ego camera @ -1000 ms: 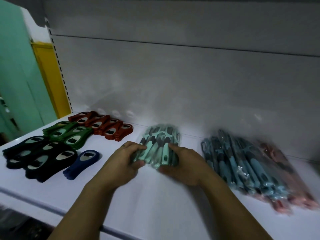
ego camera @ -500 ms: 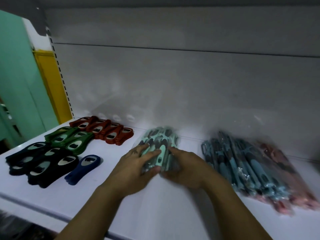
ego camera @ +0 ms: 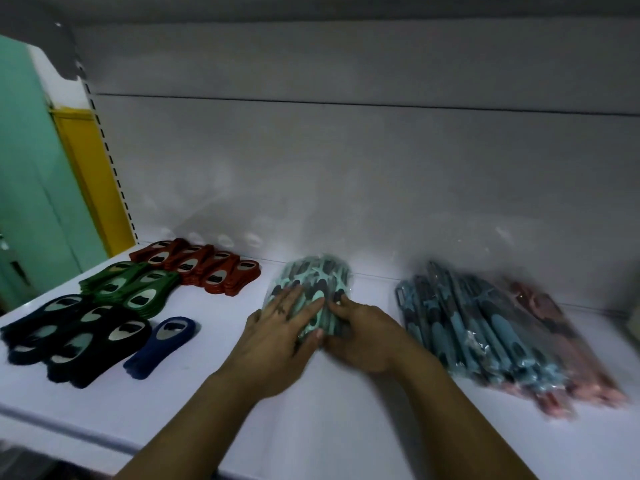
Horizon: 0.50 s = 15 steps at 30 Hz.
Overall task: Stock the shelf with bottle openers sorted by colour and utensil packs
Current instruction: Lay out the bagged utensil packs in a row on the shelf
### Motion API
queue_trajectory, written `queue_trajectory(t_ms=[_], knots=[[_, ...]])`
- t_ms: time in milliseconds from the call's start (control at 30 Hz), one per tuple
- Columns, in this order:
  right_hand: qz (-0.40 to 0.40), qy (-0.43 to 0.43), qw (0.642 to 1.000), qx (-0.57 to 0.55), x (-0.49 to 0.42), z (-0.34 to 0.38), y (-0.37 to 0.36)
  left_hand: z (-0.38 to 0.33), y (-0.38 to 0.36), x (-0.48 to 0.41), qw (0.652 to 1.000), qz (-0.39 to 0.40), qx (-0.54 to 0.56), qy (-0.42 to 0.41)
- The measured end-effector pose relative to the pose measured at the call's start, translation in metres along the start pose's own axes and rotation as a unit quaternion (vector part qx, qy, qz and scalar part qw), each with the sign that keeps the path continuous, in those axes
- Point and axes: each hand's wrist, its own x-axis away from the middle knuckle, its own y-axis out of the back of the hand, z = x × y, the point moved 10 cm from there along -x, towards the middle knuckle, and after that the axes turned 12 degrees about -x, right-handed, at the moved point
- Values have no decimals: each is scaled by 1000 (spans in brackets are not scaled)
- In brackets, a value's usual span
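Note:
A stack of mint-green utensil packs (ego camera: 320,275) in clear plastic lies mid-shelf. My left hand (ego camera: 280,327) lies flat on top of the stack with its fingers straight. My right hand (ego camera: 360,330) holds the stack's near right side with curled fingers. Bottle openers sit in colour groups at the left: red ones (ego camera: 207,268) at the back, green ones (ego camera: 135,285) in front of them, black ones (ego camera: 72,334) nearest, and one dark blue opener (ego camera: 162,344) beside the black group.
The white shelf (ego camera: 346,427) has a grey back panel (ego camera: 346,185). A larger pile of blue utensil packs (ego camera: 464,323) lies to the right, with pink packs (ego camera: 561,341) under and beside it. Green and yellow walls stand far left.
My left hand has moved from the stack's left side up onto its top, fingers spread flat. The mint stack has shifted slightly toward the back panel. My right hand keeps its hold.

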Motion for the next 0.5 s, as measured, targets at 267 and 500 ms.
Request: queue_trajectory(t_ms=[267, 500], knots=[[37, -51, 997, 52, 2, 1, -4, 1, -6, -1, 999, 32, -31, 8], [-43, -46, 997, 44, 46, 9, 24, -18, 17, 2, 991, 37, -127, -23]])
